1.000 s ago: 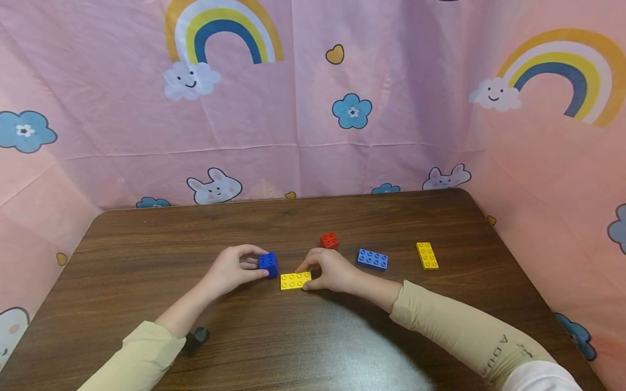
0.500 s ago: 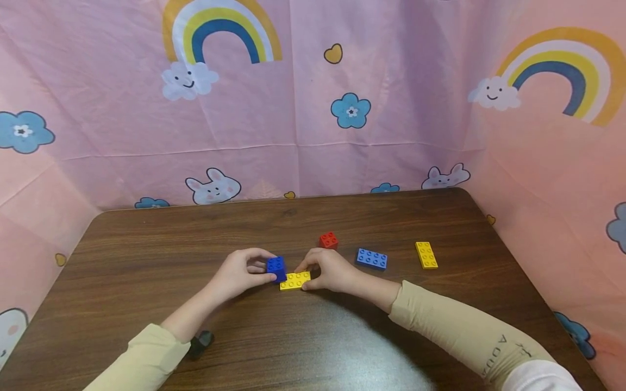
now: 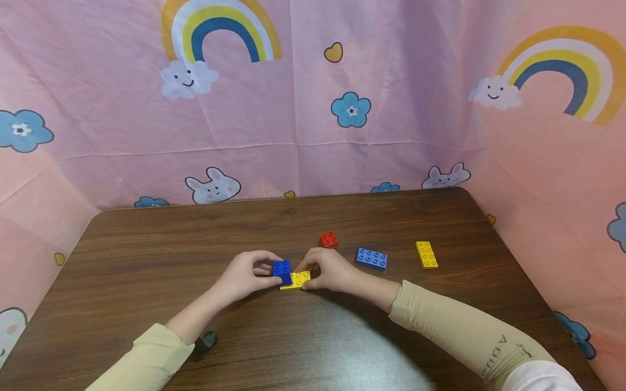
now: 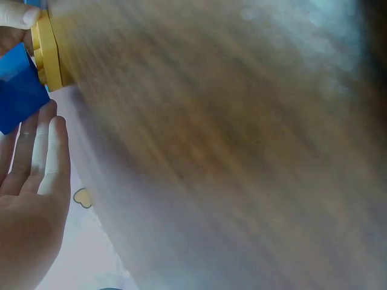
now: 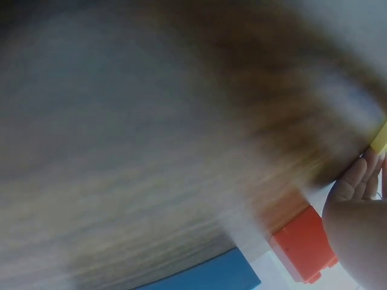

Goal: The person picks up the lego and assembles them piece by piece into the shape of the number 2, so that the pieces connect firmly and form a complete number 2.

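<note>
Shifted toward four o'clock since the earlier frame, the dark-blue four-stud plastic cube [image 3: 282,268], pinched in the left hand [image 3: 246,276], is over the nine-o'clock end of the flat yellow eight-stud plastic plate [image 3: 301,278], seating unclear. The right hand [image 3: 335,271] pinches its three-o'clock end. Between one and two o'clock sits a red four-stud plastic cube [image 3: 329,239].

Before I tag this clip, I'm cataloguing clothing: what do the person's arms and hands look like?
Both the left hand and right hand are bare. The left sleeve is pale yellow; the right sleeve is beige with dark lettering, and white fabric shows farther up.
</note>
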The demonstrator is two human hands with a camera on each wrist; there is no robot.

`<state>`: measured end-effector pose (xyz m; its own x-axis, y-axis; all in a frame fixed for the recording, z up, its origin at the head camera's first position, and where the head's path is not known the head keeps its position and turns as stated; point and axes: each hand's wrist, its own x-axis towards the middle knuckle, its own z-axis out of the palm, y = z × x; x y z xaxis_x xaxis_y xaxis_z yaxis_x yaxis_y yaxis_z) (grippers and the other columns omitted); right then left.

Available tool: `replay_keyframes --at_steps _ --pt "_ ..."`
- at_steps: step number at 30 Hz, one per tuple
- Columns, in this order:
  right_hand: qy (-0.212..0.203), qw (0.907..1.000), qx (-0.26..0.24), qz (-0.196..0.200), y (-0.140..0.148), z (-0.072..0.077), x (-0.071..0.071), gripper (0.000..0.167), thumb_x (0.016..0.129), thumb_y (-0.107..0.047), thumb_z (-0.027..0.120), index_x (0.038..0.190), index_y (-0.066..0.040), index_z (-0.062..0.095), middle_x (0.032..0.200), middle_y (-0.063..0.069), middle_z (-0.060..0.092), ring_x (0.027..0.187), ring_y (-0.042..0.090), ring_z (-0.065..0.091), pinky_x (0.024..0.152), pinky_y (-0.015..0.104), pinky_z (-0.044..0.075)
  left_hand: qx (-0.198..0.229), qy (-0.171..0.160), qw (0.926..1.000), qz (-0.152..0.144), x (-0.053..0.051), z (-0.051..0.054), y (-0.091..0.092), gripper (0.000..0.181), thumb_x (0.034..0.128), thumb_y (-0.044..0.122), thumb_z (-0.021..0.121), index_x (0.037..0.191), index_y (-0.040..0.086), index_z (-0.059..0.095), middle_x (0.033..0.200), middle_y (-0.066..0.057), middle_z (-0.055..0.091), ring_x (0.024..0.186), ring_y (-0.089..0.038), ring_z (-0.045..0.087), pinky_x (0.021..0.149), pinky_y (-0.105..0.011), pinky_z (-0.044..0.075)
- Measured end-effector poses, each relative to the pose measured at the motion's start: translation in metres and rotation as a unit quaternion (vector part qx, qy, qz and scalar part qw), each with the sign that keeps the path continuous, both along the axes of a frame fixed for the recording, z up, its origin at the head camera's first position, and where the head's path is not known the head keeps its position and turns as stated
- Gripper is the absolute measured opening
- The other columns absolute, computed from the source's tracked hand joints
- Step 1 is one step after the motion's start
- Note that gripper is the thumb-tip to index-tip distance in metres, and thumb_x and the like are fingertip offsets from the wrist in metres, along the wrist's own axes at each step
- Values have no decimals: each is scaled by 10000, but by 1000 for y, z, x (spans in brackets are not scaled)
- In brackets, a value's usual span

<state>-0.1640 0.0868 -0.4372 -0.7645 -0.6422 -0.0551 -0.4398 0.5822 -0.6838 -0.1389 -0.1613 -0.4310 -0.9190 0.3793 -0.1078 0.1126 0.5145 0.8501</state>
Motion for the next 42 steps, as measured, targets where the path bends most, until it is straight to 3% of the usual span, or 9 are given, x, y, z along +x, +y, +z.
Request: replay_keyframes --at_steps 16,29,42 --pt "0 10000 -28 33 0 0 0 279 838 -115 918 1099 -89 823 1049 27 738 1025 184 714 925 258 605 -101 260 9996 -62 1 -1 4 332 899 34 843 1208 -12 734 1210 -211 756 1077 -309 769 912 -359 668" --pt "-40 10000 -63 21 -1 1 1 286 845 -104 909 1115 -78 818 1076 44 748 1045 203 720 944 278 607 -629 906 9937 -211 3 -1 7 313 866 100 889 1156 37 792 1134 -144 797 992 -236 795 840 -337 678" --pt "-76 9999 17 -68 -1 0 0 305 839 -116 918 1127 -92 822 1078 34 748 1053 202 725 944 302 621 -1032 1183 9873 -245 4 2 9 316 842 149 915 1132 65 820 1072 -104 826 933 -194 801 798 -334 681"
